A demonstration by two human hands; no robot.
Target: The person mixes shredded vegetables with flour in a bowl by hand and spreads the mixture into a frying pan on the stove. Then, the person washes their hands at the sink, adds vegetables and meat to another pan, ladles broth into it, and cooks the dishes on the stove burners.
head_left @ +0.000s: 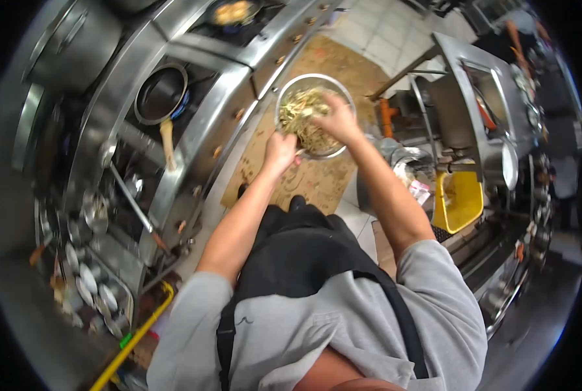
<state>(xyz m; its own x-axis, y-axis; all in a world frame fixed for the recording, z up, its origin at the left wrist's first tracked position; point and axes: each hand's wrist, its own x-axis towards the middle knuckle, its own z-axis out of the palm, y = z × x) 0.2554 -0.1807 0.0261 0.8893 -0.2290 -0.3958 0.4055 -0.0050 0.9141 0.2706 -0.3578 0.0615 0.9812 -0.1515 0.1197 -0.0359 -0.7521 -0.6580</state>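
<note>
A round metal mixing bowl (351, 98) is held out in front of me over the floor. Inside lies a heap of pale shredded food (296, 112), yellowish green at one side and browner at the other; I cannot tell exactly what it is. My left hand (280, 152) is closed on the bowl's near left rim. Over the bowl's right side, my right hand (338, 118) reaches in with its fingers apart, touching or just above the shreds. Those fingertips are slightly blurred.
Left of me runs a stove (203, 127) with a wooden-handled pan (162, 94) and a long-handled ladle (131, 195). A stained brown mat (330, 179) covers the floor. A yellow bin (459, 218) and a steel work unit (444, 98) stand at right. Another person (524, 29) is far right.
</note>
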